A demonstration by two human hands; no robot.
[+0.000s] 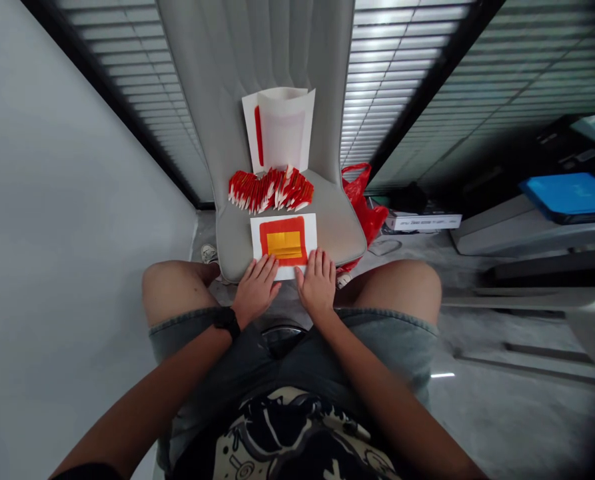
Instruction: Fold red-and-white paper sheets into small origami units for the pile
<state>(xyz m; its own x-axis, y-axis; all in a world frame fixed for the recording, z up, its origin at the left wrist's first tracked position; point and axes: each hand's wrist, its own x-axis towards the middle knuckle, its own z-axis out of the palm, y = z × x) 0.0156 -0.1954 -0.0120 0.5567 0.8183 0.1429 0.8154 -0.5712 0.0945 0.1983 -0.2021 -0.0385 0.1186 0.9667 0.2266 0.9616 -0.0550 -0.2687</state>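
Note:
On the grey chair seat (pixel 337 213) lies a white sheet of paper (pixel 260 223) with a painted red-orange frame. A folded yellow paper piece (pixel 284 244) rests inside that frame. My left hand (pixel 258 283) presses flat on the sheet's lower left, its fingertips near the yellow piece. At the lower right corner my right hand (pixel 318 281) lies with fingers stretched out along the paper's edge. Just behind the sheet stands a row of folded red-and-white paper pieces (pixel 272 189). Farther back, white sheets with a red stripe (pixel 283 130) lean against the chair's backrest.
A red plastic bag (pixel 370 213) sits on the floor right of the chair, beside a white box (pixel 422 221). Farther right is a blue flat object (pixel 574 197) on a grey surface. A white wall (pixel 67 233) runs along the left; window blinds (pixel 387 60) hang behind.

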